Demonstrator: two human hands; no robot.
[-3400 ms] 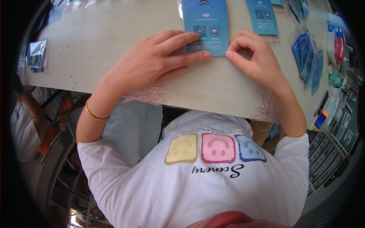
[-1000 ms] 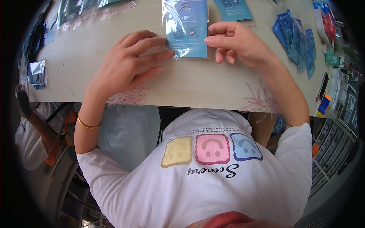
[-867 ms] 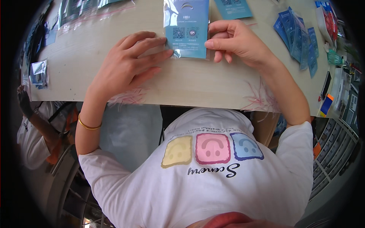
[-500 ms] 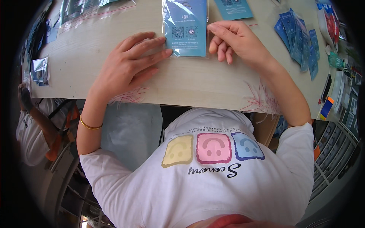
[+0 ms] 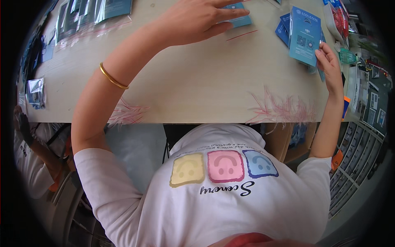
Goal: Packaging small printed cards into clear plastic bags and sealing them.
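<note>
My left hand (image 5: 195, 18) reaches far forward over the table (image 5: 177, 82), fingers spread flat on a blue card packet (image 5: 238, 18) at the top middle. My right hand (image 5: 329, 66) is out at the right, its fingers pinching the lower edge of another blue card packet (image 5: 304, 35) held over a pile of similar blue packets (image 5: 286, 29). A gold bangle (image 5: 112, 78) sits on my left forearm.
Clear zip bags with dark cards (image 5: 94, 10) lie at the top left. A small silver packet (image 5: 36, 92) lies at the left edge. Red strip scraps (image 5: 284, 109) litter the front edge. Another person (image 5: 29, 156) sits at lower left. Shelving (image 5: 362, 136) stands at right.
Both hands left the packet they held together in the middle. The right hand carried a blue packet out to the pile at the right; the left hand stretched forward onto another packet.
</note>
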